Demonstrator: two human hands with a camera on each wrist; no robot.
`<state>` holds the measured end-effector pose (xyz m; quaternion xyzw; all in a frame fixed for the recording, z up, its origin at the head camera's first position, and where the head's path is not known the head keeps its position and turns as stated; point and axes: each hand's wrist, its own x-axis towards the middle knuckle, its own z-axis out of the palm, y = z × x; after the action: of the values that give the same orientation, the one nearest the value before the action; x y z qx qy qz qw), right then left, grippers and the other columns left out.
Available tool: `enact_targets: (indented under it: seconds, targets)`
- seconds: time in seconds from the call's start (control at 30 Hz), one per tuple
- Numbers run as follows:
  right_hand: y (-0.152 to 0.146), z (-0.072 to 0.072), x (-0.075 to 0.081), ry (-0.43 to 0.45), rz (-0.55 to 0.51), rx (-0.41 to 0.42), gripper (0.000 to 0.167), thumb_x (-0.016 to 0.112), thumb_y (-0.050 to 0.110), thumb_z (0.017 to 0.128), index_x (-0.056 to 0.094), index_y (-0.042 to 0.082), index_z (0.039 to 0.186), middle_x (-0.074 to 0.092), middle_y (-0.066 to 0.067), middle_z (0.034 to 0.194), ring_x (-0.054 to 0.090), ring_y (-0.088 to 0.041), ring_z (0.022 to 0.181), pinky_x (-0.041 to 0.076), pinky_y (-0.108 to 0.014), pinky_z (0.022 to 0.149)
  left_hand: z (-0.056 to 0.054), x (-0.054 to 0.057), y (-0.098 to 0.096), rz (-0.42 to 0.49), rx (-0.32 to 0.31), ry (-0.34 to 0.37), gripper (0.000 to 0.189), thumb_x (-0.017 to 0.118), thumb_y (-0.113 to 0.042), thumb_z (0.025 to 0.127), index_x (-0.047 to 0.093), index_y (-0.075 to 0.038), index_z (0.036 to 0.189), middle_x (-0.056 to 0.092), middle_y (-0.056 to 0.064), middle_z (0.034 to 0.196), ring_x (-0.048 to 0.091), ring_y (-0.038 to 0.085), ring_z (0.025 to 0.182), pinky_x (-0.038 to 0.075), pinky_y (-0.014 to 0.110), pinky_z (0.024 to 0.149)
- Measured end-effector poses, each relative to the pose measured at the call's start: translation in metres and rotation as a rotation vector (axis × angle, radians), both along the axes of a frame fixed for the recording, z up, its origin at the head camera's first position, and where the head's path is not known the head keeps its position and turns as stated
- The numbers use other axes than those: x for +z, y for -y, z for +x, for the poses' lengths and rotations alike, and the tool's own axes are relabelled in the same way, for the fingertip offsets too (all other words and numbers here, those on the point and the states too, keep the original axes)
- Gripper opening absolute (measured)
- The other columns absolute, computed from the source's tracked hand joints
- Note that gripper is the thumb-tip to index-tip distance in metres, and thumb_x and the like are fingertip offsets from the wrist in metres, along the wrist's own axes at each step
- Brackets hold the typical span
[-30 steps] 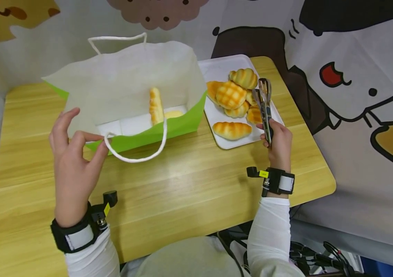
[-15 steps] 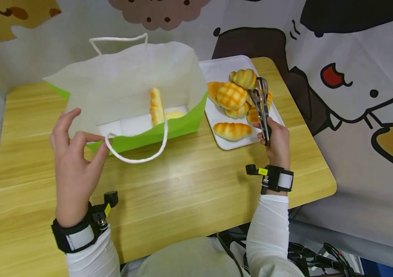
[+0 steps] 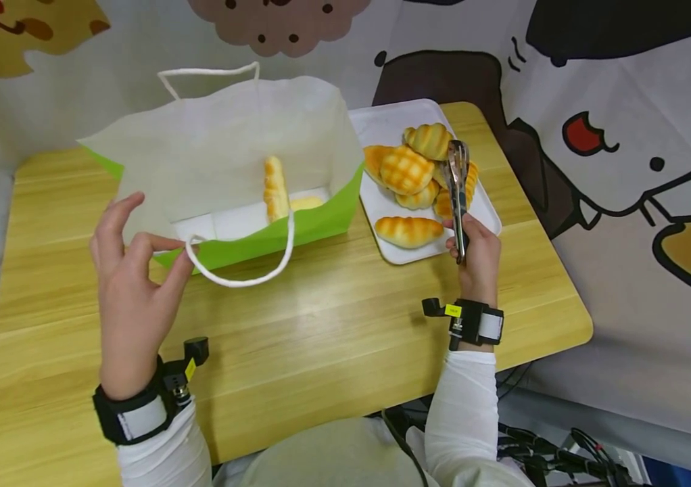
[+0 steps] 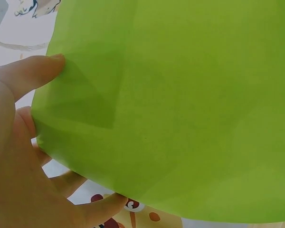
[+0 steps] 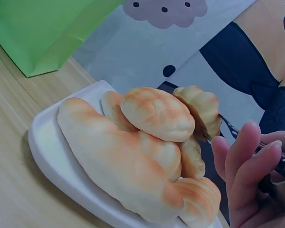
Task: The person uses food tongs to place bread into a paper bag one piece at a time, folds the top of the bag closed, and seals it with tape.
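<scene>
Right hand (image 3: 482, 260) is squeezing silver metal tongs (image 3: 458, 179) narrower, seemingly catching a ridged golden roll (image 3: 426, 141). Left hand (image 3: 137, 287) is pinching a green paper bag (image 3: 328, 220).

hands (image 3: 132, 291) (image 3: 481, 260) 2 | bag (image 3: 230, 155) 1 | tongs (image 3: 458, 189) 1 | tray (image 3: 382, 123) 1 | breads (image 3: 409, 232) — 9 visible

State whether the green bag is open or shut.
Open: the green bag gapes wide in the head view, a long bread visible inside; the left hand pinches its edge.

Cartoon cloth (image 3: 455, 30) hangs bhd wd tbl (image 3: 321, 345), cables (image 3: 540, 443) below.
</scene>
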<state>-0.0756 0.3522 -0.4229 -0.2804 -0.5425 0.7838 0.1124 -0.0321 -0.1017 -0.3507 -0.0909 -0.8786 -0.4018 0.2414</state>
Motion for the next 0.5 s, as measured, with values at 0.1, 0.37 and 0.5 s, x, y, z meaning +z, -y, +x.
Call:
enact_targets:
  seconds: [0.1,0.37,0.5]
  targets:
    - [0.000,0.001,-0.001,-0.007,-0.006,-0.021,0.026,0.060,0.019,0.100,0.065,0.000,0.118,0.073,-0.014,0.086,0.056,-0.012,0.045,0.040,-0.017,0.037,0.000,0.000,0.000,-0.011,-0.001,0.004,0.019,0.070,-0.008,0.090,0.063,0.010,0.090,0.040,0.013,0.156,0.026,0.028,0.149,0.022,0.052,0.122]
    - [0.001,0.005,0.001,-0.040,0.017,-0.067,0.022,0.060,0.016,0.100,0.067,0.000,0.112,0.075,-0.014,0.083,0.056,-0.012,0.043,0.037,-0.016,0.035,0.001,0.000,-0.002,0.027,0.012,0.015,0.012,0.072,0.000,0.087,0.065,0.009,0.089,0.042,0.010,0.155,0.026,0.030,0.148,0.022,0.053,0.122]
    - [0.001,0.012,0.003,-0.029,0.016,-0.053,0.027,0.060,0.021,0.101,0.066,0.001,0.117,0.074,-0.011,0.086,0.055,-0.011,0.046,0.039,-0.016,0.038,0.002,0.001,-0.001,0.026,0.013,0.022,0.012,0.072,0.000,0.087,0.065,0.010,0.089,0.041,0.009,0.155,0.024,0.028,0.149,0.021,0.052,0.122]
